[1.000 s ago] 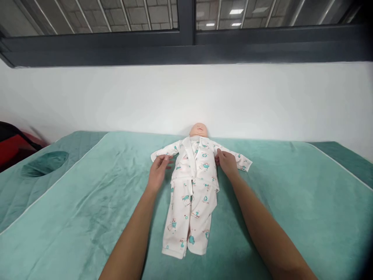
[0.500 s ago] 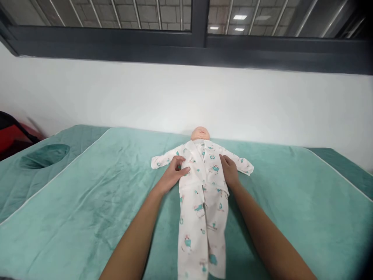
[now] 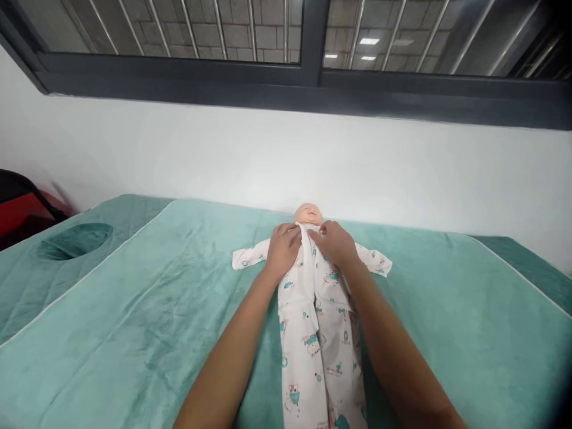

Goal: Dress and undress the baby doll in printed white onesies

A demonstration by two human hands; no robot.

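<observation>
The doll (image 3: 308, 213) lies head to the bed's (image 3: 179, 286) far edge, long axis nearward; left hand (image 3: 284, 247) pinches the shirt's (image 3: 330, 279) collar, right hand (image 3: 338, 243), equally near, its grip unclear.

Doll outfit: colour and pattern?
White outfit, scattered small teal and reddish prints; shows best in the head view.

My feed shows even, fairly bright light, palest across the white wall (image 3: 286, 161); small glare patches sit in the right window pane (image 3: 429, 39); soft shadow lies beside the right forearm (image 3: 393, 336). Right-hand corners fall away — nearly black; I find the pajama print (image 3: 311, 342) slightly soft.
</observation>
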